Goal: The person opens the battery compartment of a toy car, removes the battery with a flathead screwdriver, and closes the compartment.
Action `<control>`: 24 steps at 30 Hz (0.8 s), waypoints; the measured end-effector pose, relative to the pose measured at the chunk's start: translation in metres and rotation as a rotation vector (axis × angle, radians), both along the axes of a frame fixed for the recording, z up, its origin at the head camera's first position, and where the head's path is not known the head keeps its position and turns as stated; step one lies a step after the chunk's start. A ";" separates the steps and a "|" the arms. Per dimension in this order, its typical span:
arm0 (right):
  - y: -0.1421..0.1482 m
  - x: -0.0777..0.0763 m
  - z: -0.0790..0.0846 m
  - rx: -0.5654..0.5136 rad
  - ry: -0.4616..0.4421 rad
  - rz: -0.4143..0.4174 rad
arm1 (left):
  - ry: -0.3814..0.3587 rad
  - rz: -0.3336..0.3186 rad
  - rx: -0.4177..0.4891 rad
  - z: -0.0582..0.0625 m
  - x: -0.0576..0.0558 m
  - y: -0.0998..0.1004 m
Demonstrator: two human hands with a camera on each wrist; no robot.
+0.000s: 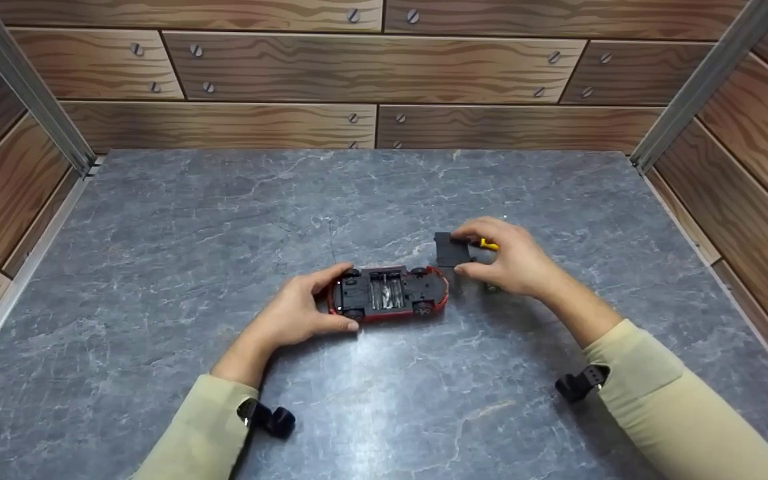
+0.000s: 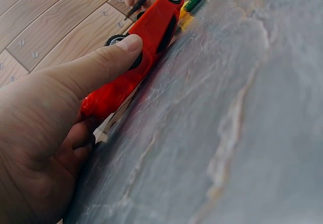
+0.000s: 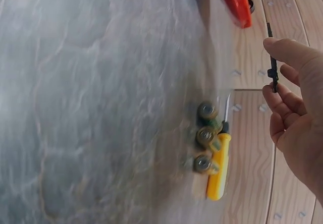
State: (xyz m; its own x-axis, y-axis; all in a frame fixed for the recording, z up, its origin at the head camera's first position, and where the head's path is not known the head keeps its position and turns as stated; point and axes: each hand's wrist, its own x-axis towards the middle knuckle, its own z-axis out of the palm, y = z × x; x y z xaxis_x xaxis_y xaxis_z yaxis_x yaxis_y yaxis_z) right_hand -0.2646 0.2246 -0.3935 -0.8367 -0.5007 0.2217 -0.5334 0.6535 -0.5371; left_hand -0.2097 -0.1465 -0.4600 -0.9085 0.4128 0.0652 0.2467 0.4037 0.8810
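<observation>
A red toy car (image 1: 417,293) lies upside down on the table, its black underside up and its battery compartment (image 1: 387,291) uncovered, with shiny metal inside. My left hand (image 1: 291,312) grips one end of the car between thumb and fingers; in the left wrist view the thumb presses the red side near a wheel. To the right of the car, my right hand (image 1: 517,261) pinches a flat black battery cover (image 1: 451,251) by its edges, raised above the table. In the right wrist view the cover (image 3: 273,65) appears edge-on.
Below my right hand lie a yellow-handled screwdriver (image 3: 218,171) and three small batteries (image 3: 206,135) in a row, mostly hidden in the head view. Wood-patterned walls (image 1: 377,67) and metal posts (image 1: 681,87) border the grey marbled table (image 1: 224,213).
</observation>
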 end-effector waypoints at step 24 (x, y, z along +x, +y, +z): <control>-0.049 0.021 -0.001 -0.060 0.003 0.180 | -0.006 0.018 -0.025 0.000 0.000 0.000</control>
State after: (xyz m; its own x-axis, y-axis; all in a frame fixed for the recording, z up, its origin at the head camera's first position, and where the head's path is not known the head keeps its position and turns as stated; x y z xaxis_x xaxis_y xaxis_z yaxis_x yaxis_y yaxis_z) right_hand -0.2431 0.1755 -0.3944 -0.7343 -0.6277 0.2583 -0.6403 0.5142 -0.5706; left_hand -0.2102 -0.1466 -0.4604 -0.9161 0.3979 0.0493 0.2336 0.4300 0.8721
